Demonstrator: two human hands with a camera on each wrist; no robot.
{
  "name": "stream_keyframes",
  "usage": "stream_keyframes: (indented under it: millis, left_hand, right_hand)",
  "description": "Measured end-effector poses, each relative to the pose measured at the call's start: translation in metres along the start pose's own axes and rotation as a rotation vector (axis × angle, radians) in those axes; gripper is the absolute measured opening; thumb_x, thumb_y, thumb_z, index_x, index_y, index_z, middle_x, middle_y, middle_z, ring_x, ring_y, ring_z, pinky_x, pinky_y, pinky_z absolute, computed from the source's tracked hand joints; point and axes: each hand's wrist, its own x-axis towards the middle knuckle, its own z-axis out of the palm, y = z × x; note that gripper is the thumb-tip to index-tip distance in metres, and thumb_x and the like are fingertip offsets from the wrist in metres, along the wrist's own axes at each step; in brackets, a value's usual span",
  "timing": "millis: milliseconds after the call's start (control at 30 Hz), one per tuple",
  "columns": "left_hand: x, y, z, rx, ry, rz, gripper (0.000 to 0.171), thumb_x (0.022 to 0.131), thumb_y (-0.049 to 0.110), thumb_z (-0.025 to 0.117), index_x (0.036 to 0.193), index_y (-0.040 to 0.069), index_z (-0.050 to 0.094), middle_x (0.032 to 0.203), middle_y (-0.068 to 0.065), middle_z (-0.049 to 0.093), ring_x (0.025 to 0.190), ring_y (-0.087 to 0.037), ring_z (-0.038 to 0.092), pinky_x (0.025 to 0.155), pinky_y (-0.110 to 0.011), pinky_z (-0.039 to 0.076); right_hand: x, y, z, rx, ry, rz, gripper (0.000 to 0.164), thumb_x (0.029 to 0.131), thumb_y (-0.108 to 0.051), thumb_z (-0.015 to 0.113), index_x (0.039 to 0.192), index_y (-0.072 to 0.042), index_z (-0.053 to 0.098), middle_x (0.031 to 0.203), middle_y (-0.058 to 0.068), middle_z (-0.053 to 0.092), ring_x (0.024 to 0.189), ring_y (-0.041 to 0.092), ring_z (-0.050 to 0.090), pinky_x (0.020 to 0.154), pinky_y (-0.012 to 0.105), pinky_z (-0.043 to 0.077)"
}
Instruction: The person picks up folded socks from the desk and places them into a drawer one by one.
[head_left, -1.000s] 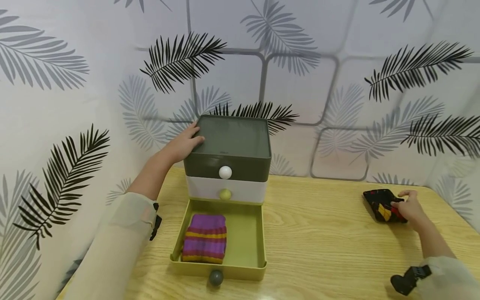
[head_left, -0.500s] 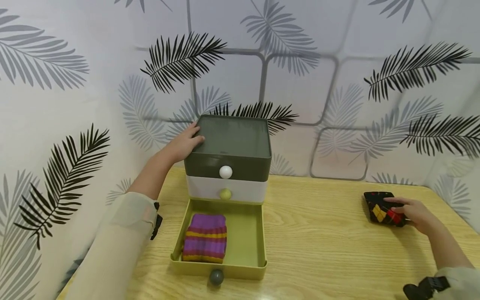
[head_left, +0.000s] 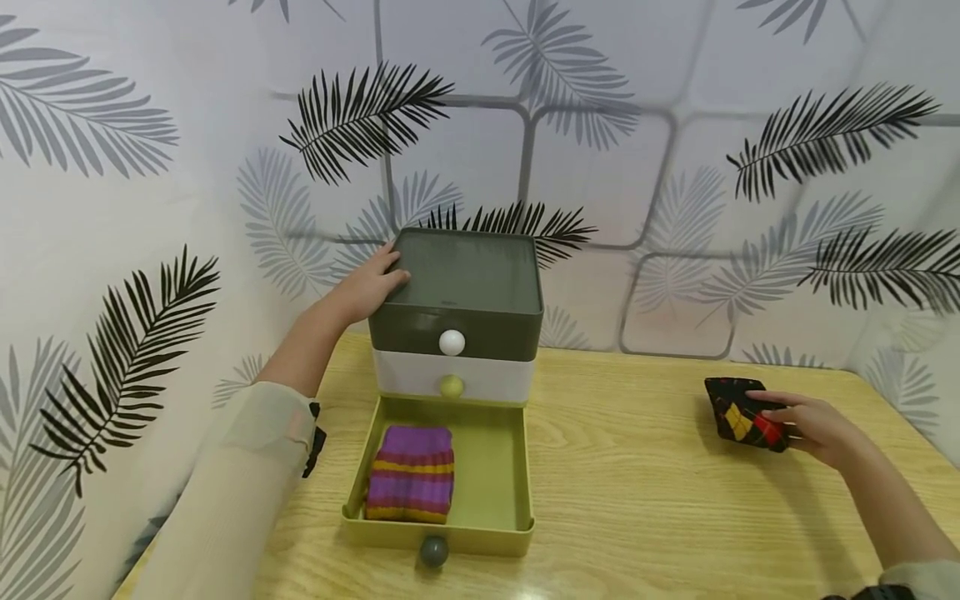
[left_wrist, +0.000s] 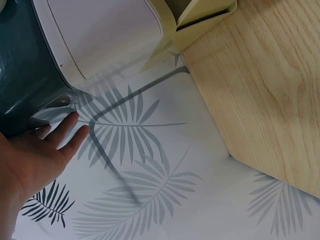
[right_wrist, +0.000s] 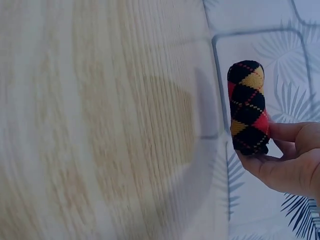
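Note:
My left hand (head_left: 367,287) rests on the left edge of a small drawer unit (head_left: 465,271), thumb and fingers relaxed over the rim of its dark green top. In the left wrist view the left hand's fingers (left_wrist: 65,132) are extended beside that dark side. Far to the right, my right hand (head_left: 821,429) pinches a folded black argyle sock (head_left: 738,417) with red and yellow diamonds. The right wrist view shows the sock (right_wrist: 247,107) as a compact bundle, held at its end between thumb and fingers. A purple striped folded sock (head_left: 411,475) lies in the left half of the pulled-out bottom drawer (head_left: 491,471).
The unit's dark green drawer has a white knob (head_left: 452,342), and the white drawer under it a yellow-green knob (head_left: 452,386); both are pushed in. A dark grey knob (head_left: 433,551) fronts the bottom drawer. A leaf-patterned wall covering (head_left: 600,183) stands behind the wooden table (head_left: 622,475).
My right hand has shifted its hold on the argyle sock and moved it to the left, with a shadow under the arm on the table. The left hand has stayed on the unit.

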Motion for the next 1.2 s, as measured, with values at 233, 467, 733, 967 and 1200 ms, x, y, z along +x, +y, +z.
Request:
stream_keyframes:
  millis: [233,467,733,967,1200]
  left_hand:
    - [-0.004,0.006,0.001,0.013,-0.002,-0.020,0.061,0.100,0.035,0.031,0.148,0.002,0.011,0.153,-0.008,-0.004,0.137,-0.026,-0.003,0.108,-0.047,0.006]
    - [-0.009,0.010,-0.001,0.035,-0.010,-0.016,0.059,0.101,0.030,0.031,0.147,-0.001,0.011,0.152,-0.012,-0.004,0.137,-0.028,-0.003,0.108,-0.047,0.006]
    - [-0.007,0.007,-0.003,0.037,-0.003,-0.010,0.060,0.100,0.029,0.031,0.146,-0.002,0.010,0.152,-0.014,-0.004,0.137,-0.030,-0.003,0.108,-0.048,0.006]
    - [-0.005,0.009,-0.001,0.033,0.000,-0.011,0.059,0.101,0.030,0.031,0.146,-0.002,0.010,0.152,-0.014,-0.004,0.137,-0.030,-0.002,0.108,-0.048,0.006]
    - [-0.004,0.007,-0.001,0.034,0.001,-0.009,0.059,0.100,0.029,0.030,0.147,-0.001,0.010,0.152,-0.014,-0.004,0.137,-0.030,-0.003,0.108,-0.048,0.006]
  right_hand:
    - [-0.006,-0.015,0.024,0.061,-0.060,-0.058,0.037,0.097,-0.010,0.046,0.107,-0.042,0.061,0.142,0.035,0.003,0.089,0.001,0.053,0.077,0.030,0.048]
    - [-0.013,-0.034,0.049,0.061,-0.078,-0.096,0.033,0.096,-0.013,0.051,0.121,-0.032,0.059,0.132,0.015,0.029,0.091,0.008,0.053,0.073,0.030,0.046]
    - [-0.015,-0.055,0.080,0.077,-0.119,-0.148,0.034,0.094,-0.014,0.054,0.127,-0.024,0.057,0.124,0.005,0.039,0.091,0.010,0.051,0.076,0.028,0.045]
    - [-0.017,-0.068,0.101,0.079,-0.144,-0.164,0.038,0.094,-0.013,0.053,0.133,-0.015,0.052,0.121,0.006,0.046,0.096,0.011,0.054,0.080,0.029,0.047]
    - [-0.023,-0.080,0.121,0.046,-0.173,-0.187,0.047,0.095,-0.013,0.052,0.139,-0.003,0.040,0.121,0.011,0.040,0.089,0.014,0.048,0.076,0.030,0.044]
